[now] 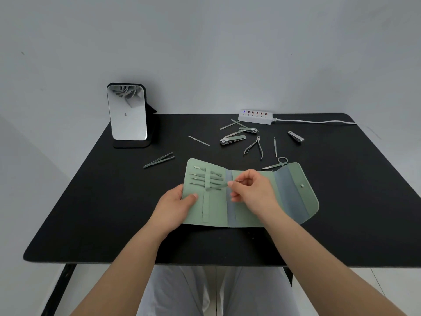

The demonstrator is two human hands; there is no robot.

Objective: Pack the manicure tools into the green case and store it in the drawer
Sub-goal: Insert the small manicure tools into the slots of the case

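Note:
The green case (pixel 293 197) lies unfolded on the black table (pixel 109 201), with several thin tools tucked under its strap on the left panel. My left hand (pixel 175 206) grips the case's left edge, thumb on top. My right hand (pixel 250 190) pinches a slim green-handled tool (pixel 216 187) whose tip sits at the strap. Loose on the table behind are tweezers (pixel 159 160), two nail clippers (pixel 232 139), a third clipper (pixel 295 136), cuticle nippers (pixel 255 148), scissors (pixel 276 164), a thin pick (pixel 275 147) and flat files (pixel 199 141).
A standing mirror (pixel 127 112) is at the back left. A white power strip (pixel 255 116) with its cable running right lies along the table's far edge. My lap in grey trousers (pixel 216 293) is below the near edge. No drawer is in view.

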